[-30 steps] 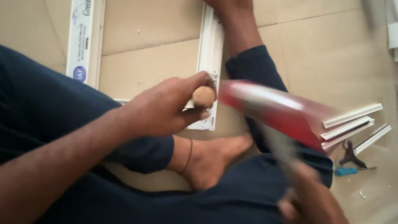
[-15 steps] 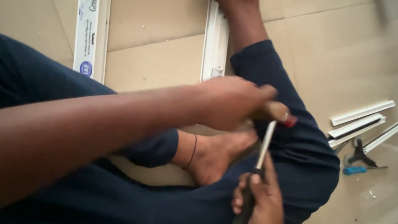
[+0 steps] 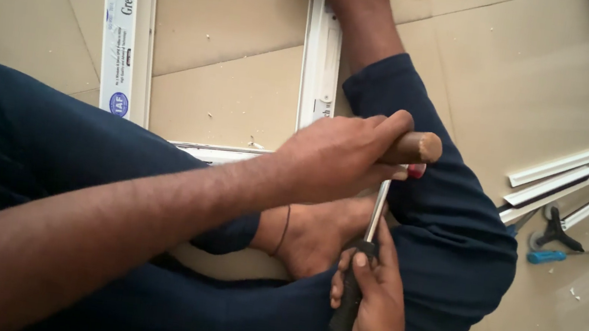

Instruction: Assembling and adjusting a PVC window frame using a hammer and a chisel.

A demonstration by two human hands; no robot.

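Observation:
My left hand (image 3: 337, 156) is closed around a wooden tool handle (image 3: 415, 147) whose rounded end sticks out to the right; its working end is hidden under the hand. My right hand (image 3: 374, 310) grips the black handle of a hammer-like tool (image 3: 376, 213). Its steel shaft runs up to a small red part (image 3: 416, 171) just below the wooden handle. Both hands are over my crossed legs in dark blue trousers. A white window frame profile (image 3: 320, 64) lies on the floor under my legs and bare feet.
Another white profile with a printed film (image 3: 125, 32) lies at the left on beige floor sheets. Short white trim strips (image 3: 559, 175), a black tool and a blue-handled tool (image 3: 549, 257) lie at the right. More white frames sit at the far right edge.
A second ago the red-headed tool was a raised blur to the right of the wooden handle. It has come down against it, and my left hand has shifted slightly right.

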